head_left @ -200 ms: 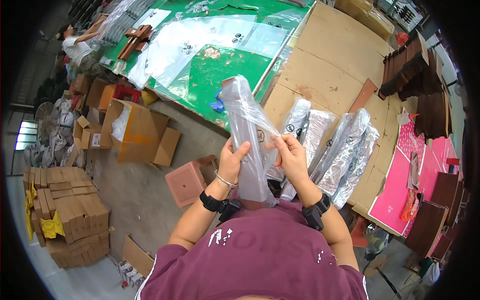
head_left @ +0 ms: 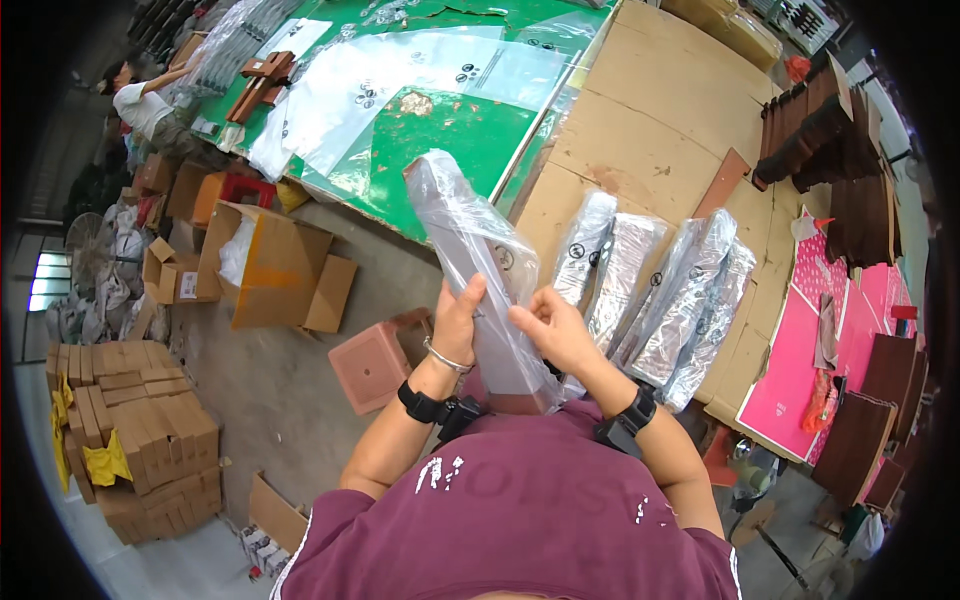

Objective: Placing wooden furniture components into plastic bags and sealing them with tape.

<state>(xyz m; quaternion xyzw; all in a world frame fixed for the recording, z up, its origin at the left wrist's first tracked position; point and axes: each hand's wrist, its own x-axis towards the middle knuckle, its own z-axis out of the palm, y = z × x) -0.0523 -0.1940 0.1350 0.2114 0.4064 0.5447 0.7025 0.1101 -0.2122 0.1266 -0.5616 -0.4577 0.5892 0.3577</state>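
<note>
A long brown board (head_left: 458,210), sleeved in a clear plastic bag (head_left: 513,262), slants from near my shirt out over the green tabletop. My left hand (head_left: 460,325) is closed around its left side, thumb on top. On the opposite side my right hand (head_left: 555,330) is closed, thumb and curled fingers together at the loose film of the bag. Just right of it lie several plastic-wrapped pieces (head_left: 632,285), side by side on the cardboard-covered table.
The green table (head_left: 450,140) carries flat plastic bags (head_left: 410,70) and brown wooden parts (head_left: 262,85). Cardboard (head_left: 640,110) covers the right table. Dark brown boards (head_left: 805,120) are stacked beyond. On the floor stand a pink stool (head_left: 370,365) and cartons (head_left: 265,265). Another person (head_left: 145,105) works far left.
The bagged board's far end has swung left. My right hand has moved down and left along the bag's edge. My left hand has barely moved and keeps its hold.
</note>
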